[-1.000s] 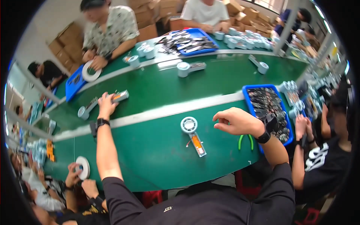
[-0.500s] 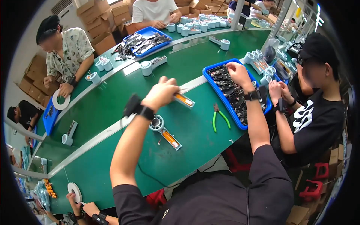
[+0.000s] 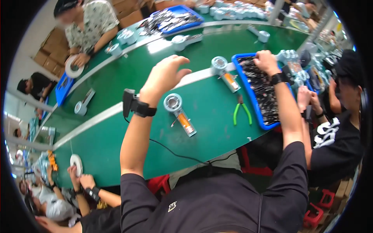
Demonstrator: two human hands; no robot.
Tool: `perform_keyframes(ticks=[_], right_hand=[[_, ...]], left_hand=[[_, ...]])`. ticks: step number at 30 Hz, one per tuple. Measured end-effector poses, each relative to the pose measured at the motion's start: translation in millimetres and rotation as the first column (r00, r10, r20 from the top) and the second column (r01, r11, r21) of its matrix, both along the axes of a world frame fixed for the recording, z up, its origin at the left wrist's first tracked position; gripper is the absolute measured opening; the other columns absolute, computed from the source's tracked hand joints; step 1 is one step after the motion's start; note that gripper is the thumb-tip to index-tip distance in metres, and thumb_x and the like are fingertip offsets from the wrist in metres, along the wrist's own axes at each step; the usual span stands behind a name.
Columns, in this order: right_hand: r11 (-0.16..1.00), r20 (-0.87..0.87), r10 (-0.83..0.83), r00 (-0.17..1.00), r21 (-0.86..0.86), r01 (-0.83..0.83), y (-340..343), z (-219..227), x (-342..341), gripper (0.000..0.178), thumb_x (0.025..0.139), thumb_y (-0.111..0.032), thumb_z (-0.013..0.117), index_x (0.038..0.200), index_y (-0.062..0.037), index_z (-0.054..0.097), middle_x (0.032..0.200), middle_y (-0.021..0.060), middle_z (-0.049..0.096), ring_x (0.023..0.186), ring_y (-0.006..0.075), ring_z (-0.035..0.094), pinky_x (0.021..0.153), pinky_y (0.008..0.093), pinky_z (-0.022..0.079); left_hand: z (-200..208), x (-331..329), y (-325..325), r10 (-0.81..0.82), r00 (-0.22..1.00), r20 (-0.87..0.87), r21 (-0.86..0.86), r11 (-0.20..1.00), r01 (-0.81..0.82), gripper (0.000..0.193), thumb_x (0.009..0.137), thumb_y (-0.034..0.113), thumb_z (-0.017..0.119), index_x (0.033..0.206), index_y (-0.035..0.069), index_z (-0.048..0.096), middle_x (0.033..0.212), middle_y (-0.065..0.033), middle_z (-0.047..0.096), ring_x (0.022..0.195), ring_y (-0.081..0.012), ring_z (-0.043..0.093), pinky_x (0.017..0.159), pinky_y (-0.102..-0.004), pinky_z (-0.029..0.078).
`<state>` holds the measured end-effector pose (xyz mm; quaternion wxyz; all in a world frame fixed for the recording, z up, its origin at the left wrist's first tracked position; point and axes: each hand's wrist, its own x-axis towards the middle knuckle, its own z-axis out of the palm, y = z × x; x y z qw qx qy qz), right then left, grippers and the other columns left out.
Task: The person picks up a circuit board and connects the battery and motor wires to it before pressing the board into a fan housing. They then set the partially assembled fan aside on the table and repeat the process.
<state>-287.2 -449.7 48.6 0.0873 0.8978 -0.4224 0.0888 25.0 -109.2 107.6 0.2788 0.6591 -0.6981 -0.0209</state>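
Observation:
My left hand (image 3: 166, 75) is raised above the green table, fingers and thumb apart, holding nothing. Below and right of it lies a light-blue handheld fan housing (image 3: 182, 116), its round head up and an orange strip in its open handle. A second fan housing (image 3: 226, 75) of the same kind lies beside the blue tray (image 3: 254, 110). My right hand (image 3: 266, 62) is at the tray's far end, fingers curled down onto the dark circuit boards (image 3: 261, 91); whatever they pinch is hidden. Green-handled cutters (image 3: 241, 110) lie between the tray and the near housing.
A black cable (image 3: 175, 153) runs from my left wrist strap across the table. Co-workers sit at right, far left and near left, one with a white tape roll (image 3: 74, 66). Another blue tray (image 3: 196, 25) of parts and several fan housings stand across the pale divider strip.
My left hand has let go of the second fan housing, which now lies by the tray, and its fingers have spread. My right hand remains at the tray's far end. The view has shifted.

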Motion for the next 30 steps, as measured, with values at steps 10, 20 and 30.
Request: perform_keyframes(ticks=[10,20,30], right_hand=[[0.982,-0.057,-0.099,0.993,-0.169,0.088,-5,-5,28,0.027,0.087,-0.031,0.064,0.093,-0.0060,0.073,0.091,0.0189,0.074,0.089,0.0390,0.072,0.081,0.0509,0.056],[0.733,0.704,0.414,0.577,0.118,-0.670,164,94,117,0.016,0.091,-0.005,0.061,0.102,0.0015,0.070,0.088,0.0086,0.073,0.077,0.0147,0.069,0.069,0.0290,0.056],[0.121,0.911,0.229,0.342,0.322,-0.939,322,26,178,0.012,0.087,-0.004,0.072,0.095,-0.0023,0.064,0.083,0.0094,0.068,0.078,0.0167,0.068,0.070,0.0310,0.054]], left_hand=[[-76,-13,101,0.071,0.919,-0.387,0.077,0.996,-0.044,0.052,0.095,0.026,0.073,0.143,0.014,0.058,0.119,-0.0132,0.067,0.083,-0.0229,0.065,0.081,-0.0333,0.056],[-80,-9,89,0.148,0.914,-0.378,0.096,0.988,-0.120,0.050,0.100,0.027,0.064,0.147,0.016,0.054,0.125,-0.0178,0.064,0.094,-0.0344,0.067,0.087,-0.0387,0.055],[-83,-12,126,-0.043,0.744,-0.666,-0.348,0.900,-0.260,0.030,0.111,0.022,0.047,0.114,-0.001,0.065,0.092,-0.0080,0.069,0.071,-0.0097,0.059,0.059,-0.0245,0.044]])
